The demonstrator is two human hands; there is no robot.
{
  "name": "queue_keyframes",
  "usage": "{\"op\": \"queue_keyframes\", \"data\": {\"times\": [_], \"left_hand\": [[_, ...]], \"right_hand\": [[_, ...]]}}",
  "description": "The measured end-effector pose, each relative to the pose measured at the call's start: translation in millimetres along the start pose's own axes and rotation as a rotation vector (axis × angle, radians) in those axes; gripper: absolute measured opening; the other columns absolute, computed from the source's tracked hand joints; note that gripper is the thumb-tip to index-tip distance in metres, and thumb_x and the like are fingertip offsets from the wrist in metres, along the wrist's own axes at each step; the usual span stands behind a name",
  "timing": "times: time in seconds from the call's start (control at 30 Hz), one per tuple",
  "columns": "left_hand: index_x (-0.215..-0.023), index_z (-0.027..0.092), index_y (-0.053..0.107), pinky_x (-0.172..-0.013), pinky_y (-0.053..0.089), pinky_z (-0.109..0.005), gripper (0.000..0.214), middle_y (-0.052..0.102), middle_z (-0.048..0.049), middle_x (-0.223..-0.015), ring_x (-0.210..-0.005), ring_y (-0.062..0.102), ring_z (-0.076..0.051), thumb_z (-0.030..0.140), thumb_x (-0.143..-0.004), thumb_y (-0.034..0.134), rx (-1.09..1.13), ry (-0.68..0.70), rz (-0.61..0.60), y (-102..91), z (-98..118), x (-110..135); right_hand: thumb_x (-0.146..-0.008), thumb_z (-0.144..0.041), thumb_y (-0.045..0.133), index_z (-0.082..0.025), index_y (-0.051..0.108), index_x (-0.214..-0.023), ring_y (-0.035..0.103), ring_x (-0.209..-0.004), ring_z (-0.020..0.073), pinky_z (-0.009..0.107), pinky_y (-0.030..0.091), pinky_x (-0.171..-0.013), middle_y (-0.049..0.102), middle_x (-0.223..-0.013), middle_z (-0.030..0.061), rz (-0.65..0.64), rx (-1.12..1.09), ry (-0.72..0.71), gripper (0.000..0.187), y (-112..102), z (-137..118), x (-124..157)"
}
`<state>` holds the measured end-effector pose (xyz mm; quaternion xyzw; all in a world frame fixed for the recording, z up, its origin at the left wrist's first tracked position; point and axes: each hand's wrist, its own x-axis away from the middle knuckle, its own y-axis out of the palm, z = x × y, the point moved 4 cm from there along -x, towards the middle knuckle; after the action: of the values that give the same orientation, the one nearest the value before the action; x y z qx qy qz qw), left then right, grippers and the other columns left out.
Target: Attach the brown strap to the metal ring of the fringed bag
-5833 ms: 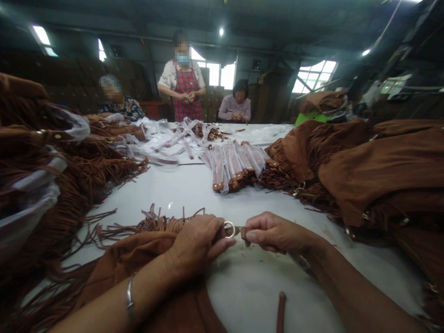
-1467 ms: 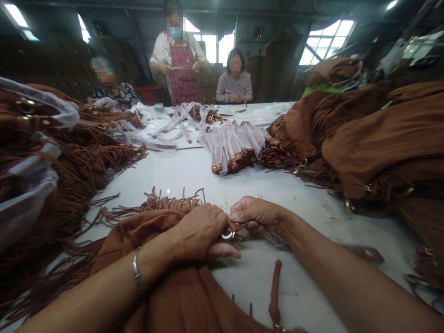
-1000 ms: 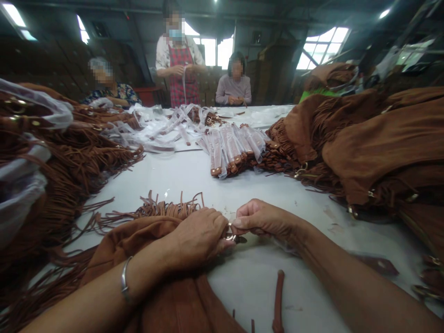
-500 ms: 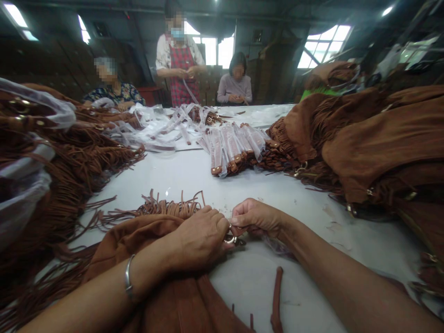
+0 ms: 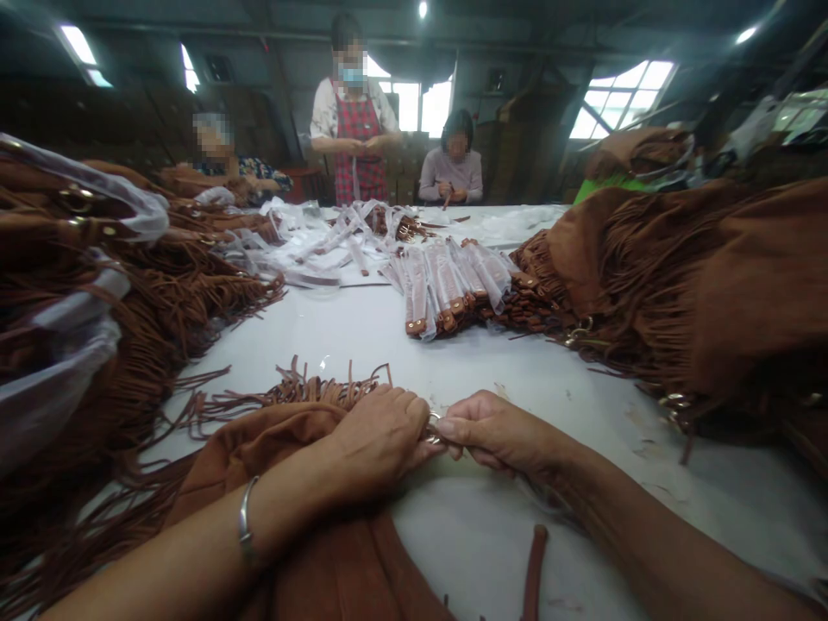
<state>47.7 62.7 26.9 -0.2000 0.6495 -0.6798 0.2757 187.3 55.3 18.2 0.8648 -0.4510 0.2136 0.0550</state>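
Note:
A brown suede bag with fringe [image 5: 310, 552] lies in front of me on the white table, partly beneath my left arm. My left hand [image 5: 388, 431] is closed at the bag's edge, gripping a shiny metal ring [image 5: 433, 426] by its fingertips. Facing it, my right hand [image 5: 495, 431] pinches a strap end against that ring; the fingers hide most of the strap. Clear plastic wrap [image 5: 549, 500] trails beneath my right wrist. A loose narrow brown strip [image 5: 534, 569] lies on the table near the front.
Fringed brown bags are heaped at left [image 5: 148, 302] and right [image 5: 647, 250]. Plastic-wrapped straps [image 5: 446, 285] form a pile ahead, with loose plastic [image 5: 304, 233] behind it. Across the table [image 5: 323, 319], one person [image 5: 355, 121] stands and two others sit, hands busy.
My right hand has turned and closed in on the ring, so the brown strap end and clasp seen before are now covered. The whole view has shifted slightly.

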Motion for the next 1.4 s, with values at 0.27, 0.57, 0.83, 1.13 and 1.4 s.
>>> {"op": "queue_keyframes", "data": {"times": [0.27, 0.57, 0.83, 1.13, 1.4], "left_hand": [[-0.083, 0.015, 0.047, -0.071, 0.041, -0.034, 0.018, 0.056, -0.0064, -0.081, -0.073, 0.049, -0.020, 0.030, -0.089, 0.040, 0.020, 0.115, -0.031, -6.1, 6, 6], [-0.081, 0.016, 0.046, -0.073, 0.040, -0.035, 0.019, 0.055, -0.0057, -0.080, -0.074, 0.049, -0.020, 0.032, -0.089, 0.040, 0.015, 0.122, -0.001, -7.4, 10, 8], [-0.065, 0.017, 0.051, -0.061, 0.039, -0.031, 0.033, 0.057, -0.0040, -0.062, -0.059, 0.053, -0.018, 0.044, -0.083, 0.046, 0.094, -0.012, -0.001, 6.8, 11, 7], [-0.072, 0.016, 0.053, -0.064, 0.039, -0.031, 0.018, 0.060, -0.0032, -0.066, -0.061, 0.054, -0.017, 0.030, -0.081, 0.046, 0.155, 0.162, 0.053, -2.0, 14, 11], [-0.077, 0.016, 0.053, -0.066, 0.039, -0.033, 0.012, 0.061, -0.0037, -0.071, -0.065, 0.055, -0.018, 0.028, -0.078, 0.050, 0.108, 0.208, 0.004, 4.5, 18, 11]], "right_hand": [[-0.070, -0.050, 0.063, -0.014, 0.052, -0.059, 0.020, -0.027, 0.0021, 0.014, 0.013, -0.025, 0.033, -0.033, -0.0094, 0.012, -0.112, 0.029, 0.040, 5, 0, 0], [-0.067, -0.050, 0.066, -0.013, 0.052, -0.059, 0.022, -0.029, 0.0024, 0.015, 0.015, -0.025, 0.038, -0.038, -0.0082, -0.110, -0.135, 0.015, 0.040, 2, 7, -4], [-0.075, -0.043, 0.061, -0.013, 0.048, -0.058, 0.021, -0.044, 0.0036, 0.018, 0.014, -0.039, 0.030, -0.047, -0.0078, -0.153, 0.115, -0.093, 0.037, 8, -11, 9], [-0.066, -0.043, 0.070, -0.014, 0.050, -0.058, 0.019, -0.037, 0.0027, 0.019, 0.008, -0.035, 0.031, -0.041, -0.0092, -0.100, -0.124, 0.008, 0.037, 15, 0, 4], [-0.056, -0.034, 0.079, -0.013, 0.049, -0.058, 0.025, -0.038, 0.0019, 0.017, 0.011, -0.036, 0.039, -0.044, -0.0081, -0.085, -0.214, -0.009, 0.036, 14, 8, -3]]}}
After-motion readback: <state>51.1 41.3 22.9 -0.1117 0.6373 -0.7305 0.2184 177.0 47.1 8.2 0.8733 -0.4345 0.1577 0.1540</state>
